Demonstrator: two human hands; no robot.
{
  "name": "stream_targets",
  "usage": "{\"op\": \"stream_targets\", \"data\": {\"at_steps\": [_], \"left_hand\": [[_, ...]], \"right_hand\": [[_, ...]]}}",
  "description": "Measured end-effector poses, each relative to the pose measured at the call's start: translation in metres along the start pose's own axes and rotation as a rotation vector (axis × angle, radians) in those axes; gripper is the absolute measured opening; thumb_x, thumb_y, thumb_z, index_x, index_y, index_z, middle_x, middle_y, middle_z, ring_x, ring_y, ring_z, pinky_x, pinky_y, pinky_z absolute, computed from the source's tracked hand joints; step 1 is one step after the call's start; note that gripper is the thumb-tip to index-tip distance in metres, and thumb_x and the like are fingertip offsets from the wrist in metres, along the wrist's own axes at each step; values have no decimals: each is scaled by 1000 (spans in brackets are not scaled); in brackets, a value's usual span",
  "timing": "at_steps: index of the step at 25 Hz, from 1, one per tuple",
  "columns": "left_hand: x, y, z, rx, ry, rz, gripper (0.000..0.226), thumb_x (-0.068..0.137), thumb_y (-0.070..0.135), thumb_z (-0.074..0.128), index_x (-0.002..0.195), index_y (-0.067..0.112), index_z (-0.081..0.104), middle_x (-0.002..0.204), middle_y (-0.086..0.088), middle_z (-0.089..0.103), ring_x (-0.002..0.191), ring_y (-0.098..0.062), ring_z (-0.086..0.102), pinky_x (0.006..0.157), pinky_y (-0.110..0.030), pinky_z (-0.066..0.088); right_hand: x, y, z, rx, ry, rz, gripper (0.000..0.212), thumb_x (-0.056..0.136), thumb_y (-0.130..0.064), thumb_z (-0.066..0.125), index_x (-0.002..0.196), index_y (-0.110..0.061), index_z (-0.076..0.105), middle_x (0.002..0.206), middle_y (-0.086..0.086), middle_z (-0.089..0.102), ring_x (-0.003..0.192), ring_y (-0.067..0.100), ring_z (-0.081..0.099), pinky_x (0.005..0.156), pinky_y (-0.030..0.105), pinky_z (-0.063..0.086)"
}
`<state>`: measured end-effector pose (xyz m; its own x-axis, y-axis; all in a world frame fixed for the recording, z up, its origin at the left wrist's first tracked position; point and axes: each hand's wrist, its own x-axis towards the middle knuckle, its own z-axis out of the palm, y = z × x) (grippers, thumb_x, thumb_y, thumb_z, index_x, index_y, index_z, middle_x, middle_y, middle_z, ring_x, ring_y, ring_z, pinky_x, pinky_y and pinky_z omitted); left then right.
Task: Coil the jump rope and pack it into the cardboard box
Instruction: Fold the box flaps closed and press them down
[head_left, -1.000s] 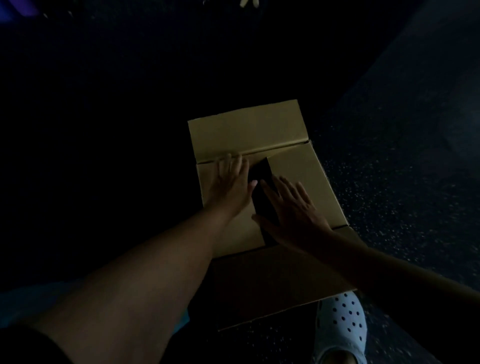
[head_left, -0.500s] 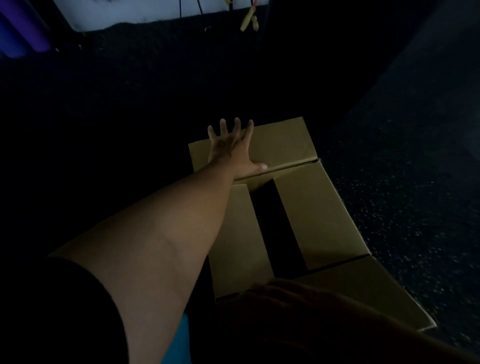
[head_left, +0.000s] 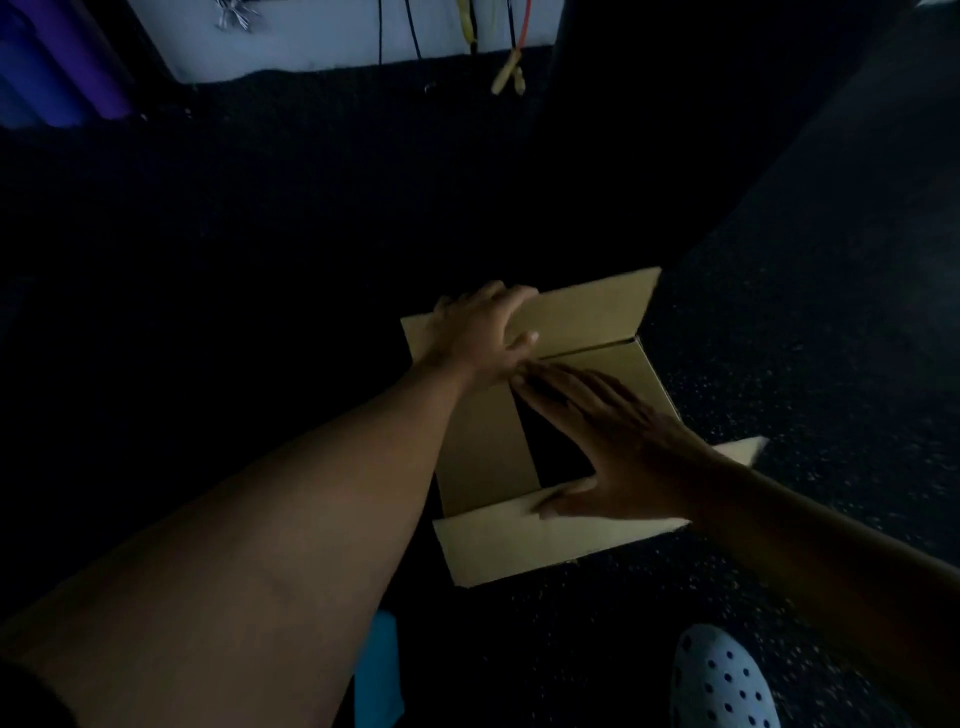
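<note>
**Q:** What does the box look like, and where is it?

**Me:** Plain tan cardboard box (head_left: 480, 441), sitting on the dark speckled floor (head_left: 779, 338) right under my hands. It's really dim here. The two inner flaps are folded down with a dark gap between them; I can't see anything inside that gap, so no clue about the rope from this angle. The far flap and the near flap both stick outward.

**Q:** Which way does it run?

**Me:** The gap's long axis runs away from me, tilted a bit toward my left at the far end. The outer flaps lie across that.

**Q:** And your hands?

**Me:** My left hand (head_left: 483, 332) curls over the far flap's edge, fingers wrapped around it. My right hand (head_left: 613, 441) is flat and spread, gripping nothing, pressing the right inner flap, thumb on the near flap. My pale holed clog (head_left: 722, 680) is on the floor below my right wrist.
</note>
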<state>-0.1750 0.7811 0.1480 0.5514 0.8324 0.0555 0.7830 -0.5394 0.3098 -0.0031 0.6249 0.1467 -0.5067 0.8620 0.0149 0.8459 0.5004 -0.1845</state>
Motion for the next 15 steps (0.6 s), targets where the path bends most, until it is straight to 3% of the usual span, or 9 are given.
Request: {"op": "stream_targets", "data": {"at_steps": [3, 6, 12, 15], "left_hand": [[-33, 9, -6, -166, -76, -98, 38, 99, 46, 52, 134, 36, 62, 132, 4, 68, 118, -22, 65, 94, -38, 52], [-58, 11, 0, -154, -165, -159, 37, 100, 51, 48, 118, 30, 72, 117, 1, 75, 107, -23, 69, 86, -36, 55], [-83, 31, 59, -6, -136, -151, 44, 102, 45, 38, 134, 21, 60, 143, -1, 54, 133, -26, 46, 108, -44, 34], [-84, 35, 87, 160, -143, -166, 60, 99, 48, 21, 145, 20, 47, 157, -3, 43, 141, -30, 38, 113, -51, 30]], "right_hand": [[10, 9, -5, -41, 40, 67, 117, 75, -85, 57, 163, -18, 19, 169, 10, 23, 152, 30, 27, 121, 41, 22], [7, 18, 12, 6, 43, 152, 117, 75, -86, 55, 163, -20, 14, 172, 7, 14, 156, 28, 19, 125, 44, 20], [15, 38, 39, 18, -47, 228, 107, 82, -85, 43, 163, -21, 17, 172, 4, 16, 158, 25, 13, 126, 39, 4], [18, 50, 65, -39, -19, 164, 93, 88, -74, 44, 160, -17, 30, 165, 10, 34, 154, 31, 29, 124, 54, 24]]}}
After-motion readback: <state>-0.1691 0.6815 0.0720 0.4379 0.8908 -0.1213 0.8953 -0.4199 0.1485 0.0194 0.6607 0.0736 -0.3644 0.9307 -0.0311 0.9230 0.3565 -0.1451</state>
